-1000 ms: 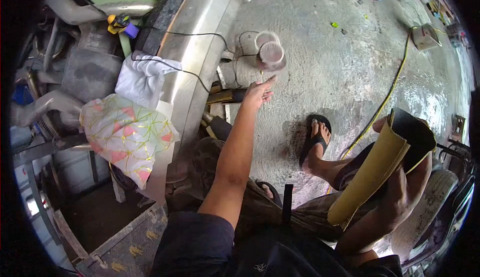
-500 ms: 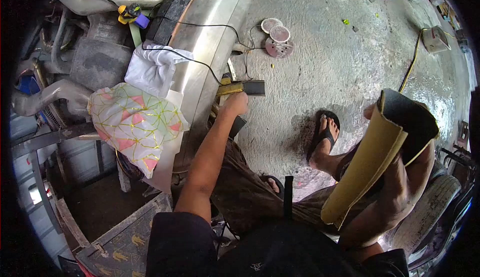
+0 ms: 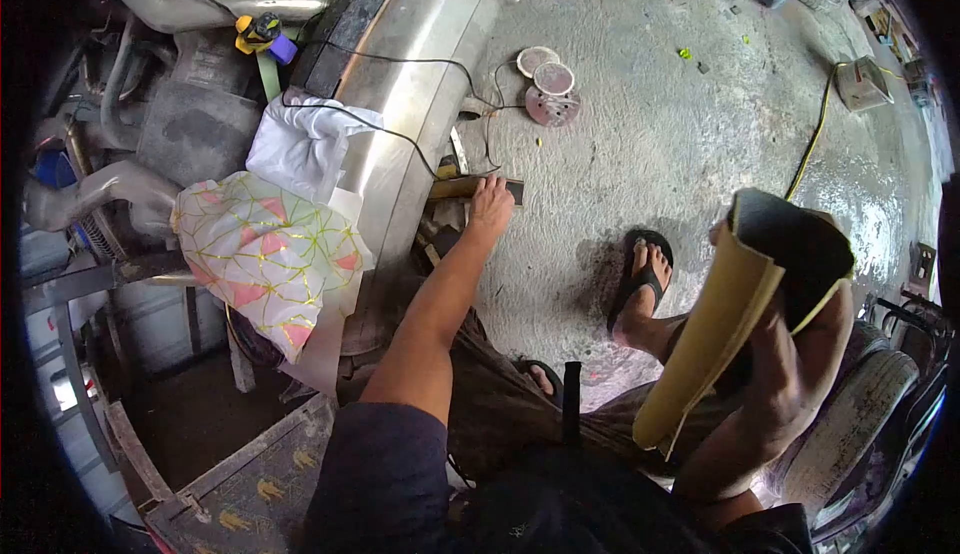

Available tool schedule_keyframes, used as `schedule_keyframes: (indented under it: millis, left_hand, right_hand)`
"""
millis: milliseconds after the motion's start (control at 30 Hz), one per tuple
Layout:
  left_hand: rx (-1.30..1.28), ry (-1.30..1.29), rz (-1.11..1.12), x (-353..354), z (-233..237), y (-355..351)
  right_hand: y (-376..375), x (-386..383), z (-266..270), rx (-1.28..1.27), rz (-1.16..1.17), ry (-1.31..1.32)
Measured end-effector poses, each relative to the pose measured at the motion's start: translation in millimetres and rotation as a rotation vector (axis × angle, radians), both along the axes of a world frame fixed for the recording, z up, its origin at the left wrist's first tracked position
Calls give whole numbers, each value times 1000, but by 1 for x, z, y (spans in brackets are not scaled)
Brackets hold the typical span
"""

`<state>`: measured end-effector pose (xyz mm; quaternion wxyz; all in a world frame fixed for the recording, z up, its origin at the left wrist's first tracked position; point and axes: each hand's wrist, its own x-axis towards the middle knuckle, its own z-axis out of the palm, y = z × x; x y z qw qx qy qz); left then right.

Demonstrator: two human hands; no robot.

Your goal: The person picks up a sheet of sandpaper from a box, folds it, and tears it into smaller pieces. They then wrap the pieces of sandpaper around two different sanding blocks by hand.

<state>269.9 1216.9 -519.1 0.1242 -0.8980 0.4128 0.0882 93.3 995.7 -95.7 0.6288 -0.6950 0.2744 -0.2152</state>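
Note:
My left hand reaches down beside the metal muffler. Its fingers are bent over a dark strip that looks like sandpaper, whose end shows past the fingertips. A brown-edged piece lies just left of the fingers. On the right, my right hand grips a curled sheet of sandpaper, tan on the outside and dark grey inside. The curl hides part of this hand's fingers.
The big silver muffler lies at left with a black cord across it. White cloth and a patterned plastic bag rest by it. Round sanding discs lie on the concrete floor. A tyre stands at lower right.
My left hand has moved slightly forward, and its fingers now cover much of the dark strip. The curled sandpaper in my right hand has shifted a little left and down.

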Motion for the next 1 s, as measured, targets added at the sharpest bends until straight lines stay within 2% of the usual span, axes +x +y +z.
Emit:
schedule_keyframes:
  millis: [67, 100, 133, 167, 200, 233, 267, 300, 333, 367, 400, 467, 533, 600, 633, 667, 733, 767, 867, 900, 933, 967, 1000]
  left_hand:
    - [-339, 63, 121, -5, -2, -3]
    - [-307, 333, 272, 1, 19, -17]
    - [-308, 340, 261, 0, 42, -23]
    - [-479, 498, 370, -2, 66, -26]
    - [-652, 657, 480, -5, 87, -26]
    - [-789, 742, 468, -8, 107, -21]
    - [-797, 745, 464, -13, 119, -20]
    - [-1082, 883, 537, -19, 129, -18]
    - [-1372, 1016, 607, -23, 136, -15]
    - [-1414, 930, 623, -27, 143, -12]
    - [-1422, 938, 623, -29, 139, -6]
    - [-1394, 767, 690, -27, 124, 7]
    - [-1370, 686, 683, -19, 141, 8]
    - [-1456, 691, 700, -9, 163, 6]
    - [-1458, 633, 615, -5, 162, 11]
    - [-1486, 617, 647, -4, 155, 12]
    - [-1545, 699, 616, -2, 140, 19]
    - [-1548, 692, 617, -2, 141, 23]
    - [-1518, 791, 612, -10, 150, 25]
    - [-1592, 899, 625, -15, 163, 21]
    - [-1666, 1012, 634, -18, 175, 16]
    - [-1686, 1127, 632, -23, 184, 16]
    - [-1682, 1145, 631, -29, 197, 13]
  right_hand:
    - [-5, 3, -3, -5, 14, -8]
    - [-7, 5, -3, -26, 12, 20]
    - [-8, 5, -3, -47, 11, 46]
    - [-17, -4, -8, -71, 84, 168]
    - [-15, -2, -6, -76, 79, 172]
    - [-12, 2, -4, -108, 56, 249]
    - [-10, 5, -2, -140, 34, 326]
    - [-5, 1, -32, -123, -44, 22]
    - [-11, 7, -26, -90, 132, 126]
    - [-7, 15, -27, -117, 142, 151]
    - [-3, 22, -32, -145, 148, 180]
    - [1, 30, -52, -192, 216, 222]
    - [4, 39, -88, -410, 272, 405]
    - [21, 46, -116, -392, 373, 507]
    - [25, 48, -140, -366, 417, 563]
    - [30, 47, -170, -336, 463, 617]
    - [30, 30, -245, -431, 446, 605]
    - [25, 23, -272, -520, 501, 728]
    - [36, 27, -267, -439, 518, 683]
    - [39, 31, -271, -374, 459, 456]
    - [37, 41, -264, -270, 505, 432]
    - [46, 51, -210, -107, 446, 393]
    - [42, 59, -195, -71, 492, 266]
